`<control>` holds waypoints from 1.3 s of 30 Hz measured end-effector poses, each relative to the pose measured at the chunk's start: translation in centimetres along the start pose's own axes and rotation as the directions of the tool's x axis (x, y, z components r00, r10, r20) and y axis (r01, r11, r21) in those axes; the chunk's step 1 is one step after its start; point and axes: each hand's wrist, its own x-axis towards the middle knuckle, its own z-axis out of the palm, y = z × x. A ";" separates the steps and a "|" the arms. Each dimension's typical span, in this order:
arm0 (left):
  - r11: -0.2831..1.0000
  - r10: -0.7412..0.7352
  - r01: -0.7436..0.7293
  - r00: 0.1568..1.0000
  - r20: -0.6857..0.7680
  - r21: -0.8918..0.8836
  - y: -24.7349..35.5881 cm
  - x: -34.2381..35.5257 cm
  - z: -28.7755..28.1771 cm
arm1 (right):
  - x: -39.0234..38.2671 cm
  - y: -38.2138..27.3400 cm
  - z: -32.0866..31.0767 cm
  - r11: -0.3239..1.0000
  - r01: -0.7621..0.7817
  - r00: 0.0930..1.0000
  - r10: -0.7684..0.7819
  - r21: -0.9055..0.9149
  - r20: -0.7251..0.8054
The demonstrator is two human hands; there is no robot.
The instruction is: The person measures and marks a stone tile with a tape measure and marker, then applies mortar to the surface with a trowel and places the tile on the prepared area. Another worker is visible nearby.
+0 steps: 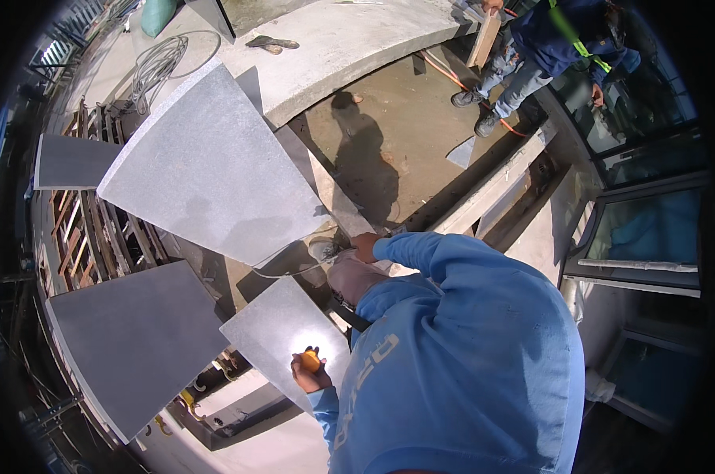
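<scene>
My left hand (311,377) is closed around a small rounded yellow-orange object (310,361), its exact kind unclear. It is over a grey stone slab (264,322), beside a bright patch of glare. My right hand (365,247) rests by my knee on a pinkish trouser leg (352,275), close to the end of a long pale block (333,193); how its fingers lie is not clear. A large light-grey slab (207,166) with a curved outer edge lies ahead. A darker grey slab (136,344) sits to the left of the small one.
Another dark slab (77,162) lies farther left over an open metal frame (96,229). A coiled cable (153,69) and gloves (272,43) are on the curved concrete ledge (333,55). A co-worker (543,55) stands at upper right, near an orange hose (448,73). Windows (650,237) line the right.
</scene>
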 end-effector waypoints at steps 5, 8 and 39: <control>0.964 0.024 0.006 0.994 0.111 -0.264 -2.8 -5.9 -4.2 | -10.8 7.3 1.9 0.945 -0.326 0.938 0.321 -0.027 -0.130; 0.940 0.079 0.021 0.958 0.276 -0.341 -1.6 -8.0 -3.6 | -16.7 10.8 1.5 0.910 -0.411 0.904 0.401 -0.048 -0.148; 0.802 -0.413 0.374 0.911 -0.020 0.466 -12.8 15.4 40.6 | 25.7 27.1 -61.6 0.996 -0.077 0.523 0.084 0.051 -0.848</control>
